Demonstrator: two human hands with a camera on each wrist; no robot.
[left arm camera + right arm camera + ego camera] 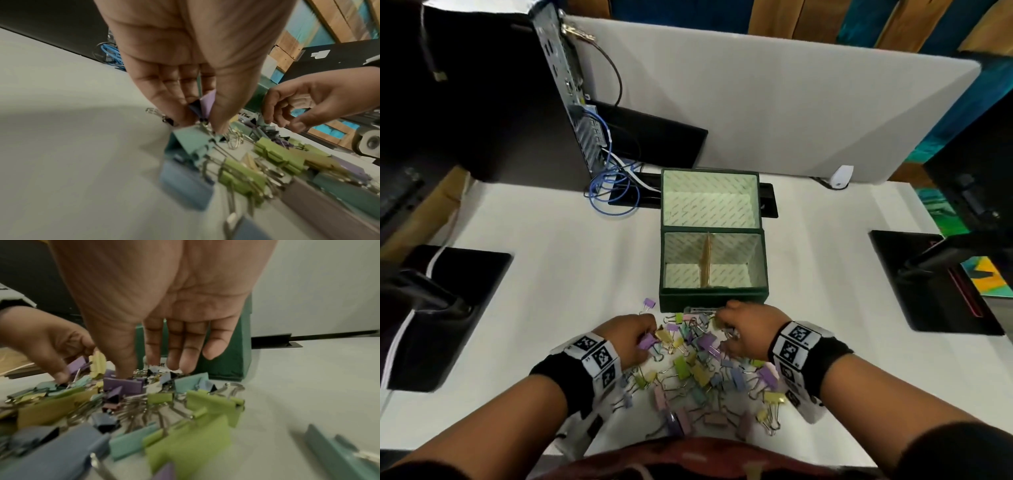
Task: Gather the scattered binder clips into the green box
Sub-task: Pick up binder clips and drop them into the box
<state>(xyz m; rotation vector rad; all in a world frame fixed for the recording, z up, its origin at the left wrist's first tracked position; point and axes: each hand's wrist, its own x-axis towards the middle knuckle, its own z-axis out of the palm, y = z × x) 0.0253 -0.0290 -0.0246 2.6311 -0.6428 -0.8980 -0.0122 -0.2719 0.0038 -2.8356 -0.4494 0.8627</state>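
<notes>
Binder clips [698,370]: pastel folded-metal bodies with wire loop handles, heaped on the white bench [551,274] just before the green box [714,296] | box: lid open, paper-lined, divided, no clips visible inside | left hand [631,337]: grip pinches a purple clip [207,104] | right hand [748,330]: grip slack, fingers extended onto the heap | progress: judged barely begun.

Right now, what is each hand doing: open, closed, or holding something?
Left hand: pinches a purple binder clip between thumb and fingers.
Right hand: open, fingers straight, tips down on the pile of clips, gripping nothing.
</notes>
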